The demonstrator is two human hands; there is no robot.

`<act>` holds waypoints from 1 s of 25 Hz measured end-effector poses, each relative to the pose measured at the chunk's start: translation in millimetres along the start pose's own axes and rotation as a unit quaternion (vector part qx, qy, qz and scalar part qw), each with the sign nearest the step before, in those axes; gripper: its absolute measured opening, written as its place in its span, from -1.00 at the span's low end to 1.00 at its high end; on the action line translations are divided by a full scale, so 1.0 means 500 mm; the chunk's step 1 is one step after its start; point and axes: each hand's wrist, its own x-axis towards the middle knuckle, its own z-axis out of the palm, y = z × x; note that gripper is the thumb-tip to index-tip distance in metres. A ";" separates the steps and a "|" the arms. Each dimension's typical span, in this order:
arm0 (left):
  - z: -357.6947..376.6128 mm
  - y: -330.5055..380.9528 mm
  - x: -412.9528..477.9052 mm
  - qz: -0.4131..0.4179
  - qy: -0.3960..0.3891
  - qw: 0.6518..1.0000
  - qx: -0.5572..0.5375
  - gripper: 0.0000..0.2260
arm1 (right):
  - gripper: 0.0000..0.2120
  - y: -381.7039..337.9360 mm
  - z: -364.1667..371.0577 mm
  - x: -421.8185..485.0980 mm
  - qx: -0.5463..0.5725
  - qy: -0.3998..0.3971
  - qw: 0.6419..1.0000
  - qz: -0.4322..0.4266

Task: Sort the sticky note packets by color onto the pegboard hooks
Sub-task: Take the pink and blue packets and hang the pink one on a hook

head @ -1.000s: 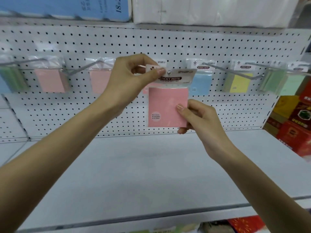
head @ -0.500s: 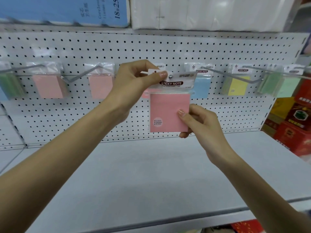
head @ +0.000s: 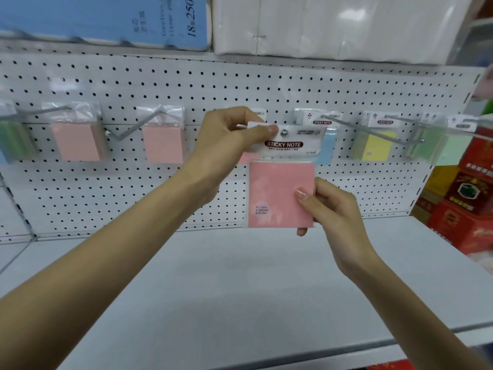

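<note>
A pink sticky note packet (head: 277, 193) hangs in front of the white pegboard (head: 240, 86). The metal tip of a hook (head: 284, 133) shows through the hole in its clear header. My left hand (head: 229, 140) pinches the header's left corner between thumb and fingers. My right hand (head: 328, 206) pinches the packet's lower right edge. Other packets hang on hooks: two pink ones (head: 77, 140) (head: 163, 142) to the left, a green one (head: 14, 140) at far left, then blue (head: 326, 148), yellow (head: 376, 148) and green (head: 450, 148) to the right.
A grey shelf (head: 240, 289) runs below the pegboard. Red boxes (head: 464, 204) stand at its right end. A blue box (head: 106, 20) and white paper packs (head: 333, 25) sit on the shelf above. Empty hooks (head: 373, 132) stick out towards me.
Both hands have kept their hold and shifted the packet slightly, so that the hook's tip now shows through the header hole. The camera has tilted a little.
</note>
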 end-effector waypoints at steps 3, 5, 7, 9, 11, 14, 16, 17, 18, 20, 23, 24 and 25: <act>0.001 0.000 -0.002 -0.001 0.001 1.000 0.010 -0.89 | -0.77 -0.005 -0.002 -0.002 0.014 -0.006 1.000 -0.001; 0.003 -0.002 -0.004 0.008 0.006 1.000 0.016 -0.88 | -0.80 0.001 -0.006 -0.004 0.021 -0.007 1.000 0.003; 0.005 -0.005 -0.006 0.017 0.007 1.000 0.024 -0.88 | -0.72 0.007 -0.009 -0.007 0.028 0.000 1.000 0.010; 0.002 -0.007 -0.002 0.019 0.004 0.999 0.039 -0.88 | -0.68 0.007 -0.009 -0.007 0.030 0.007 0.999 0.022; -0.005 -0.013 0.009 0.017 -0.004 0.999 0.041 -0.88 | -0.77 0.007 -0.003 0.004 0.018 0.014 0.999 0.041; -0.020 -0.038 0.035 0.011 -0.004 0.999 0.049 -0.86 | -0.82 0.020 0.014 0.027 -0.015 0.036 0.996 0.077; -0.030 -0.059 0.054 0.000 -0.005 0.999 0.045 -0.85 | -0.82 0.037 0.026 0.041 -0.029 0.051 0.995 0.087; -0.033 -0.069 0.065 -0.005 -0.004 0.999 0.047 -0.85 | -0.81 0.045 0.030 0.049 -0.031 0.061 0.994 0.091; -0.035 -0.078 0.076 -0.006 0.001 0.999 0.049 -0.85 | -0.78 0.055 0.035 0.058 -0.031 0.072 0.992 0.098; -0.036 -0.094 0.101 0.001 0.021 0.998 0.064 -0.87 | -0.74 0.071 0.046 0.080 -0.029 0.094 0.988 0.119; -0.038 -0.117 0.131 0.057 0.076 0.982 0.161 -0.91 | -0.84 0.102 0.070 0.115 -0.008 0.123 0.980 0.154; -0.043 -0.128 0.134 0.096 0.094 0.969 0.207 -0.80 | -0.87 0.115 0.077 0.128 0.002 0.140 0.977 0.162; -0.050 -0.140 0.134 0.144 0.104 0.951 0.252 -0.71 | -0.88 0.127 0.083 0.141 0.014 0.158 0.973 0.170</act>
